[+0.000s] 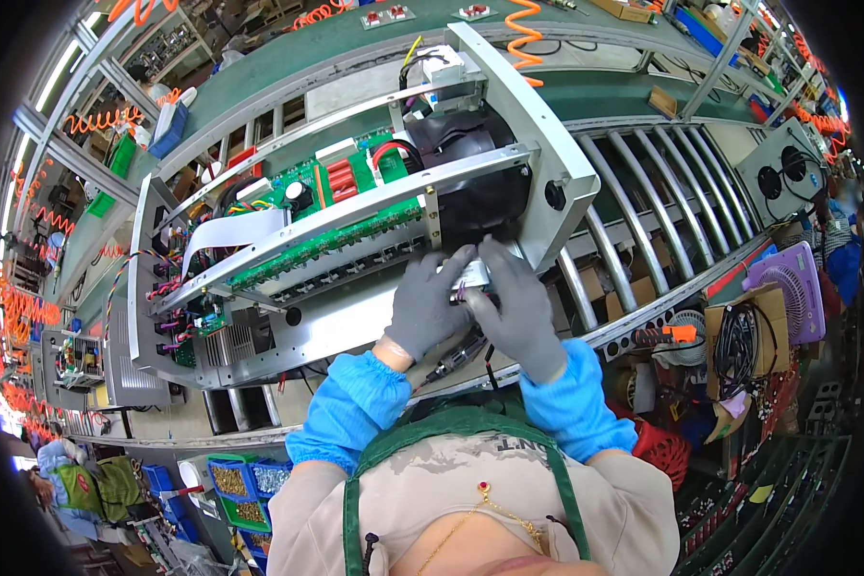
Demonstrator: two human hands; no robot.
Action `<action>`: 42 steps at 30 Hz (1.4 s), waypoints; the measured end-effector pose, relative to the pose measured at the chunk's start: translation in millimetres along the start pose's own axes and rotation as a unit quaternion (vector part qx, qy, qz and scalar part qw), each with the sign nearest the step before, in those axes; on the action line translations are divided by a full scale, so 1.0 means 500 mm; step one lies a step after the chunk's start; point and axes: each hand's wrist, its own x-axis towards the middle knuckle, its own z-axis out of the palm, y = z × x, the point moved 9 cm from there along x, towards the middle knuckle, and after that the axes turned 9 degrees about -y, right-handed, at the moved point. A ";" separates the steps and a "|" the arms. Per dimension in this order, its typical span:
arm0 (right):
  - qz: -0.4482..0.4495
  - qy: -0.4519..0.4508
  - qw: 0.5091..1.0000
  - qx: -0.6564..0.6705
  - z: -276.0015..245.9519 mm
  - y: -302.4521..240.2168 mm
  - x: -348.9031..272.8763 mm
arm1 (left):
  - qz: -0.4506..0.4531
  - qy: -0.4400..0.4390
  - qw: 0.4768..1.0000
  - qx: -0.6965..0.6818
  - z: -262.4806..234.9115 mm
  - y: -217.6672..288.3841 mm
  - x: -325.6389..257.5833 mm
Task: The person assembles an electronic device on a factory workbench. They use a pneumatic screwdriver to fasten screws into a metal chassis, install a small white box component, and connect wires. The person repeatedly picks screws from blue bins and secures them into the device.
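Observation:
A long metal chassis (355,206) lies open in front of me, with a green circuit board (355,182) and wiring inside. At its near right end, my left hand (427,302) and my right hand (520,312), both in grey gloves, come together with bent fingers. Between them is a small white part (474,276) with a dark purplish piece at its lower edge. Both hands are closed on this part; its exact kind is too covered to tell. Just below the hands lies a slim dark power screwdriver (448,363).
Steel rollers (624,221) run on to the right of the chassis. A purple fan (789,288) and a cardboard box of black cables (744,341) stand at the right. Bins of small fasteners (228,480) sit at lower left. An orange coiled hose (523,38) hangs beyond the chassis.

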 end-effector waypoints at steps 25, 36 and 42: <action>0.621 -0.048 0.496 0.605 0.515 0.507 -0.371 | -0.032 -0.003 0.999 -0.019 0.030 0.005 0.030; 0.659 0.007 0.602 0.450 0.468 0.560 -0.477 | 0.102 -0.026 0.982 -0.156 0.103 0.088 -0.160; 0.629 0.006 0.640 0.442 0.376 0.566 -0.484 | -0.026 -0.222 0.957 -0.187 0.293 0.041 -0.229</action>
